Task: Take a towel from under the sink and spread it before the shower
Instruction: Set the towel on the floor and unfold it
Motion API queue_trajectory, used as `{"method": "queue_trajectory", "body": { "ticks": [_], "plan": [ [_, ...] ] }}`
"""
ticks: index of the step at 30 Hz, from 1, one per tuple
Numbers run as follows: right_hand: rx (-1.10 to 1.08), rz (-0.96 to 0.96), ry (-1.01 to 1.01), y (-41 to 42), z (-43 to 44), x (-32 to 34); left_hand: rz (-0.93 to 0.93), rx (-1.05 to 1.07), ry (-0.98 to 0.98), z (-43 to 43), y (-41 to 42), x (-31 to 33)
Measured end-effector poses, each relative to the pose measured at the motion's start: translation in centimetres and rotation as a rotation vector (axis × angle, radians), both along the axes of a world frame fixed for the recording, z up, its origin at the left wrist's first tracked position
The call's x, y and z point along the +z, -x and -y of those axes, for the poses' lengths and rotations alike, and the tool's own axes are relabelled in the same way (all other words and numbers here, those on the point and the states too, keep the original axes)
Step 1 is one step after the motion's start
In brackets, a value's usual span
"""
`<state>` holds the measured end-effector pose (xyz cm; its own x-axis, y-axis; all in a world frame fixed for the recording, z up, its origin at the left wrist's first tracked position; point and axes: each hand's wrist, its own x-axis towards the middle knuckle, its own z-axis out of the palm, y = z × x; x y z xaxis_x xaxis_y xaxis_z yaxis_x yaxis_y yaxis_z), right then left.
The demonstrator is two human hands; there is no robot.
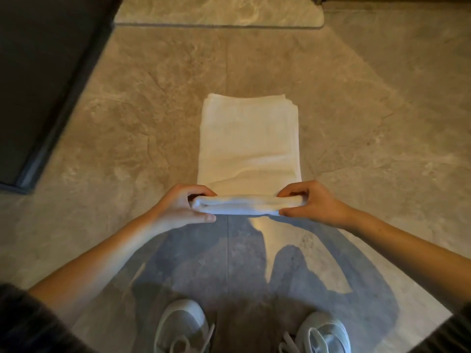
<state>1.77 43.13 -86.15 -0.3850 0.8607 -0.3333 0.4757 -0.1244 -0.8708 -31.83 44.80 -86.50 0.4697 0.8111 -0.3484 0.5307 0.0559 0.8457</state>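
Note:
A white towel (248, 143), folded in layers, hangs down in front of me over the marbled floor (127, 123). Its thick folded top edge runs level between my hands. My left hand (183, 208) pinches the left end of that edge between thumb and fingers. My right hand (311, 202) pinches the right end the same way. The towel's lower end reaches toward the middle of the floor; whether it touches the tiles I cannot tell.
A dark panel with a raised edge (46, 85) fills the upper left. A pale stone-patterned mat or step (219, 11) lies at the far end of the floor. My two light sneakers (183, 324) stand at the bottom, with my shadow between.

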Motion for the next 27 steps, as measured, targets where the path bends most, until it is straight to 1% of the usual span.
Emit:
{"method": "queue_trajectory", "body": {
  "ticks": [5,8,10,11,13,14,16,18,20,22,23,25,27],
  "plan": [
    [0.009,0.061,0.007,0.4,1.3,-2.6,-0.069,-0.038,-0.053,1.4,-0.4,-1.7],
    [-0.012,0.039,0.003,0.5,1.5,-3.1,-0.072,-0.04,-0.07,1.5,0.0,-2.2],
    [-0.014,0.026,-0.042,0.6,1.6,-3.0,-0.095,-0.052,-0.106,1.6,0.2,-2.2],
    [0.006,0.03,-0.091,0.7,1.7,-2.9,-0.119,-0.081,-0.158,1.8,0.4,-2.3],
    [0.113,0.062,-0.234,0.8,2.5,-2.8,-0.169,-0.177,-0.341,2.7,0.6,-2.5],
    [0.176,0.091,-0.306,0.8,3.1,-2.8,-0.174,-0.218,-0.426,3.3,0.6,-2.7],
    [0.262,0.181,-0.415,0.8,4.2,-3.1,-0.146,-0.231,-0.492,4.1,0.7,-3.0],
    [0.27,0.252,-0.528,1.1,4.4,-3.5,-0.137,-0.184,-0.541,4.2,0.1,-3.2],
    [0.241,0.314,-0.622,2.0,3.6,-4.0,-0.227,-0.164,-0.635,3.8,-1.2,-3.5],
    [0.222,0.396,-0.631,3.2,2.6,-4.4,-0.384,-0.212,-0.694,3.2,-2.6,-3.9],
    [0.221,0.448,-0.62,3.8,2.2,-4.7,-0.444,-0.233,-0.69,3.0,-3.1,-4.2],
    [0.239,0.571,-0.589,4.7,1.9,-5.6,-0.501,-0.259,-0.662,2.9,-3.8,-5.2],
    [0.279,0.665,-0.563,5.1,2.1,-6.7,-0.531,-0.287,-0.675,3.1,-3.8,-6.3]
  ]
}}
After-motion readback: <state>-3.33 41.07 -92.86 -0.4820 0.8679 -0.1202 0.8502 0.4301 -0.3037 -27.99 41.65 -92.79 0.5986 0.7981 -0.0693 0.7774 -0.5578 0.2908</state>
